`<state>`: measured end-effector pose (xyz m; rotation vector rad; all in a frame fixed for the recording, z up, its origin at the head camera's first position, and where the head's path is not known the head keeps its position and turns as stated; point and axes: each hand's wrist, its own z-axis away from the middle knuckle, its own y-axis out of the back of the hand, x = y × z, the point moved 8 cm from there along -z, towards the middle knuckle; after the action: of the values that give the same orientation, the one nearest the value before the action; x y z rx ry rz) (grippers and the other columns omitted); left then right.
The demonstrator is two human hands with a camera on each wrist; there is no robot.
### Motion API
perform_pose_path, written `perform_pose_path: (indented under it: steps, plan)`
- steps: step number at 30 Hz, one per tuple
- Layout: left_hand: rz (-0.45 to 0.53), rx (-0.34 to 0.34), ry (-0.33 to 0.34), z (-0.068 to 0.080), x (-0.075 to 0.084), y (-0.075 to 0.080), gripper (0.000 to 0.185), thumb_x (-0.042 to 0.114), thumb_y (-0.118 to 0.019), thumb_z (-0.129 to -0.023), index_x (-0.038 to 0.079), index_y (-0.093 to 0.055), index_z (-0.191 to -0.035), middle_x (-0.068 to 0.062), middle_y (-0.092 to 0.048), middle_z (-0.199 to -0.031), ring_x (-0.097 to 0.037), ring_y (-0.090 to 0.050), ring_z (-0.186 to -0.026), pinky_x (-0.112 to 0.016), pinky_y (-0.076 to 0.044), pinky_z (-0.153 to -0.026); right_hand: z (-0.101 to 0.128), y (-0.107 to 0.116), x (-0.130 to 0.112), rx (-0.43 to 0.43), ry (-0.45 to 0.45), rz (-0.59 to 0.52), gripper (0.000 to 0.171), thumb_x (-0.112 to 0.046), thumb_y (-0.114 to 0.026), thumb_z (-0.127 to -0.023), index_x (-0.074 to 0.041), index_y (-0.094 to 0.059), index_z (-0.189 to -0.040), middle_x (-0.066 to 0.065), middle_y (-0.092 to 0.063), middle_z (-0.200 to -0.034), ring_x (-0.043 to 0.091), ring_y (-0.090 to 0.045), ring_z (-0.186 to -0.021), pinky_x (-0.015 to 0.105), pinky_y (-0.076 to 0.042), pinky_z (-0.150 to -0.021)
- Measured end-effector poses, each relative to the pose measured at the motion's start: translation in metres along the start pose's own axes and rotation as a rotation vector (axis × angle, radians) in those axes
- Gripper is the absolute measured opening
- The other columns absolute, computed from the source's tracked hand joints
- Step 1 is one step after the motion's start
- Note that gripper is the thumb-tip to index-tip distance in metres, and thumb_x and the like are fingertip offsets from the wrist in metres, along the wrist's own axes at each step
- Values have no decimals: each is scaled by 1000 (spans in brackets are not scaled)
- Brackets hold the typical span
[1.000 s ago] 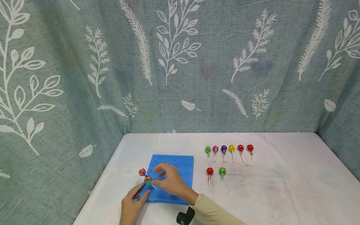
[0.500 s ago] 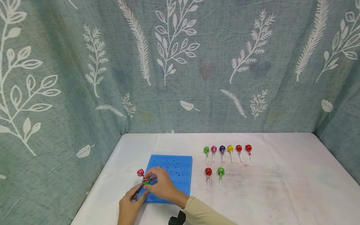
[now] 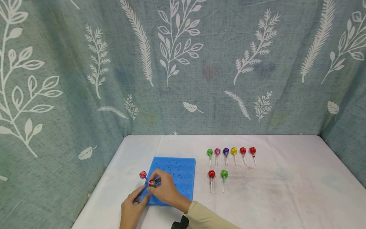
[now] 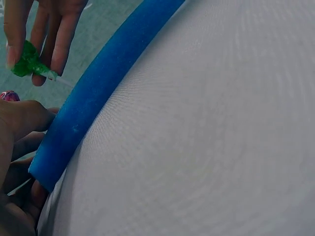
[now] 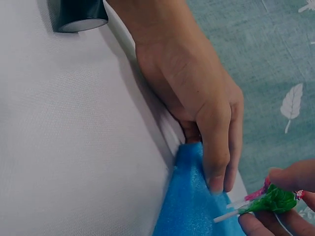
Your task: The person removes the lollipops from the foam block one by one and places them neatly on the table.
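In the head view, a blue foam board (image 3: 183, 181) with small holes lies on the table. My left hand (image 3: 132, 205) grips its near left corner, thumb on top. A red-and-green lollipop (image 3: 151, 183) is pinched by its wrapped head between the thumb and fingers of my right hand (image 3: 166, 189). In the right wrist view, the white stick of this green lollipop (image 5: 275, 200) slants toward the foam; whether its tip is in a hole I cannot tell. Right behind it, a pink-red lollipop (image 3: 143, 174) stands at the board's left edge.
Right of the board, several lollipops lie in a back row, among them a purple lollipop (image 3: 226, 151) and a yellow lollipop (image 3: 234, 150). In front of them lie a red lollipop (image 3: 211, 174) and a green lollipop (image 3: 224, 174). A patterned curtain (image 3: 214, 111) hangs behind the table.
My right hand has moved slightly left, and its fingers have come round the lollipop's head. The lollipop's stick, visible earlier, is now hidden in the head view. My left hand stays at the corner.
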<state>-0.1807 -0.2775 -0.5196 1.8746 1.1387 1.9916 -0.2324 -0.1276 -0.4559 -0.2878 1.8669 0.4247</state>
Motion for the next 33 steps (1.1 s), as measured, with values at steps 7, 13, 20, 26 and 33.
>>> perform_pose_path:
  steps: [7,13,20,26,33]
  plan:
    - [-1,-26,12,-1,-3,-4,50,44,-72,-81,21,-64,-124,-5,-59,-127,-17,-54,-107,-31,-45,-88,3,6,0,31,18,27,23,7,-72,-77,-6,-59,-91,5,-62,-91,14,-63,-80,19,-51,-63]
    - [22,-27,12,-1,-5,-4,50,47,-73,-80,22,-65,-123,-3,-59,-126,-15,-53,-108,-25,-45,-87,4,11,3,66,4,18,24,6,-74,-77,-7,-60,-92,5,-63,-90,16,-62,-81,20,-51,-64]
    - [15,-23,17,-1,-4,-2,46,38,-74,-81,22,-65,-123,-3,-60,-125,-15,-53,-107,-29,-45,-88,6,14,1,91,25,8,23,5,-75,-77,-6,-61,-91,5,-63,-91,16,-63,-82,20,-52,-63]
    - [23,-27,14,0,-3,-2,45,36,-74,-82,20,-64,-124,-4,-59,-127,-14,-52,-109,-29,-45,-88,5,18,-1,118,15,5,21,4,-75,-77,-6,-62,-91,4,-65,-89,15,-64,-82,20,-52,-65]
    - [6,-30,17,0,-3,-2,47,38,-73,-82,20,-64,-125,-6,-59,-127,-17,-53,-110,-33,-46,-90,10,29,-31,140,31,-53,20,7,-71,-79,1,-61,-96,17,-62,-94,31,-65,-85,21,-53,-64]
